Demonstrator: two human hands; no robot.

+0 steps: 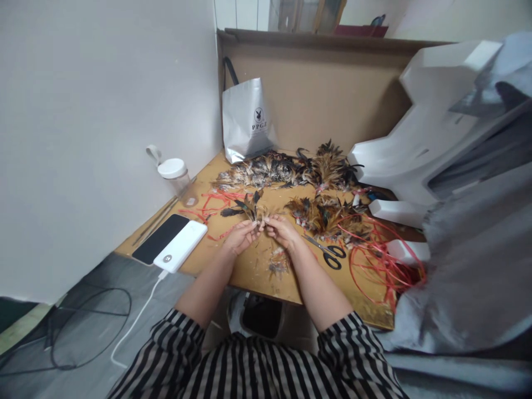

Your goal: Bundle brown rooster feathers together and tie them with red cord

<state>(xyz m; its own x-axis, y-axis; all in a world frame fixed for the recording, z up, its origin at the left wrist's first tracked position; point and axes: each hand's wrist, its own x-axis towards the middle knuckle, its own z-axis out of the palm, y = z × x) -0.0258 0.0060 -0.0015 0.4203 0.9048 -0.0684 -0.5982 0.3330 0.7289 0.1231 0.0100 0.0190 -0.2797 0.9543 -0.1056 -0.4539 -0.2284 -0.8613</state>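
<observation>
Over the middle of the wooden table [249, 274], my two hands meet with fingertips close together. My left hand [242, 235] is closed in a pinch on the base of a small bunch of dark feathers [248, 208], which fan up and to the left. A pinch of my right hand [281, 230] holds a few lighter brown feathers [265, 213] beside it. Just right of my right wrist, black-handled scissors [330, 254] lie with their blades toward the wrist. Small feather scraps [278, 261] lie on the table between my forearms.
Feather bundles [320, 216] and a long feather heap [266, 170] lie beyond my hands. Red plastic strips [374, 255] tangle at right, near white foam [390, 155]. Leftward are a white power bank [180, 245], a phone [161, 238] and a lidded jar [178, 180]. A silver bag [245, 119] stands behind.
</observation>
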